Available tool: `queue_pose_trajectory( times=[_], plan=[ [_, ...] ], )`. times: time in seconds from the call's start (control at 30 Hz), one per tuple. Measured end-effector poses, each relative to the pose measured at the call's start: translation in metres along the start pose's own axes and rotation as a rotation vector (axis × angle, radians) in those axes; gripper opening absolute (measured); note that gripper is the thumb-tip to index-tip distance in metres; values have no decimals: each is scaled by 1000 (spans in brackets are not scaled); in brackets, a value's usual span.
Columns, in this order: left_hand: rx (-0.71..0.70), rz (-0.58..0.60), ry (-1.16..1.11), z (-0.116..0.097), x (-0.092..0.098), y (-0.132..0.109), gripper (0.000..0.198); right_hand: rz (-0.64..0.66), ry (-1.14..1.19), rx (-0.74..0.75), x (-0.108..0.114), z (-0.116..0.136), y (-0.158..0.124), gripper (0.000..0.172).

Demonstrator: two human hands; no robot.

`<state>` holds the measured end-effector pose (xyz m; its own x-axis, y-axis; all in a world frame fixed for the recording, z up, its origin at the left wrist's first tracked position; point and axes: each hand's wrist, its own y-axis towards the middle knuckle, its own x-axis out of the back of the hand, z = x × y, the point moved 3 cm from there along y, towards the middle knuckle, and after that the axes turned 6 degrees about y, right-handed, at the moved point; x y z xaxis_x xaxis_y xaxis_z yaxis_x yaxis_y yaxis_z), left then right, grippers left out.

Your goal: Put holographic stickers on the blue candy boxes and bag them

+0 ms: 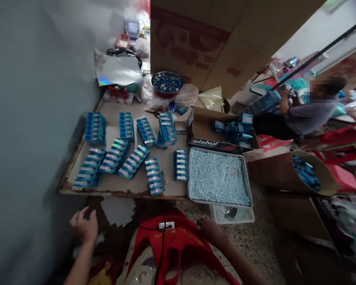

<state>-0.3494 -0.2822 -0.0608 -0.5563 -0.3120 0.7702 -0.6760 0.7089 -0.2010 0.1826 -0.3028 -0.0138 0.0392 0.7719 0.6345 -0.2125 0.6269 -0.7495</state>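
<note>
My left hand (84,226) hangs in front of the table's left front edge, fingers loosely bent and apart, with nothing seen in it. Beside the red apron (178,233) on my lap is my right hand (209,228); its fingers are dim and partly hidden. Several stacks of small blue boxes stand on the table, among them a front stack (154,176), one on the left (89,168) and one beside the tray (181,165). The metal tray (190,198), full of pale blue pellets, lies at the table's right end, nearest my right hand.
Behind the tray, an open carton (216,145) holds some blue packs. Scissors (156,113) and a round bowl (166,94) of small pieces lie further back. A white plastic bin (249,217) is below the tray. Another person (308,114) sits at the right, beyond cartons.
</note>
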Motion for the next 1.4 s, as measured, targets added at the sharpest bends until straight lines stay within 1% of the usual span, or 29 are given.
queue_pose_trajectory(
  times=[0.07, 0.1, 0.17, 0.2, 0.27, 0.33, 0.37, 0.43, 0.5, 0.57, 0.63, 0.67, 0.73, 0.77, 0.83, 0.93, 1.03, 1.1, 1.13, 1.2, 1.27, 1.33, 1.4],
  plan=[
    [-41, -195, -1, -40, -3, 34, 36, 3, 24, 0, 0, -2, 17, 29],
    [-61, -253, -2, -61, -6, 48, 34, 10, 33, 11, 2, -1, 28, 31],
    [-95, -304, -15, -104, -13, 66, 30, 20, 47, 48, 9, 2, 48, 34],
    [-107, -328, -25, -125, -18, 72, 29, 20, 51, 72, 16, 2, 58, 34],
    [-132, -350, -43, -159, -32, 75, 29, 12, 50, 121, 34, 0, 76, 33],
    [-148, -341, -46, -183, -49, 69, 27, 2, 44, 175, 59, -7, 92, 32],
    [-167, -324, -39, -191, -59, 64, 26, -5, 41, 205, 74, -11, 101, 30],
    [-218, -279, -12, -198, -78, 51, 23, -30, 38, 268, 106, -19, 119, 27],
    [-262, -236, 9, -197, -92, 39, 22, -71, 41, 318, 141, -26, 139, 28],
    [-268, -193, 11, -190, -102, 33, 22, -120, 45, 337, 176, -29, 159, 29],
    [-230, -165, 10, -184, -106, 35, 22, -189, 48, 319, 206, -30, 175, 30],
    [-205, -171, 14, -183, -107, 40, 22, -227, 52, 302, 218, -28, 181, 30],
    [-185, -219, 25, -189, -104, 54, 19, -291, 70, 259, 232, -24, 188, 28],
    [-198, -247, 28, -196, -103, 63, 17, -312, 86, 237, 234, -22, 188, 28],
    [-254, -275, 19, -214, -101, 84, 14, -316, 122, 199, 227, -14, 186, 29],
    [-235, -270, -6, -236, -102, 119, 13, -239, 136, 162, 202, 0, 178, 31],
    [-157, -247, -54, -245, -107, 148, 18, -105, 115, 155, 179, 17, 172, 29],
    [-101, -231, -124, -246, -112, 160, 21, -67, 126, 151, 171, 24, 171, 27],
    [-81, -223, -161, -246, -114, 163, 22, -74, 143, 144, 170, 26, 171, 27],
    [-67, -202, -228, -250, -121, 163, 22, -141, 215, 123, 172, 24, 170, 26],
    [-86, -145, -299, -263, -132, 157, 21, -274, 372, 82, 180, 18, 172, 25],
    [-121, -17, -397, -286, -152, 150, 27, -439, 625, 17, 194, 10, 179, 28],
    [-161, 168, -491, -317, -183, 145, 43, -586, 917, -26, 218, 7, 194, 39]
  ],
)
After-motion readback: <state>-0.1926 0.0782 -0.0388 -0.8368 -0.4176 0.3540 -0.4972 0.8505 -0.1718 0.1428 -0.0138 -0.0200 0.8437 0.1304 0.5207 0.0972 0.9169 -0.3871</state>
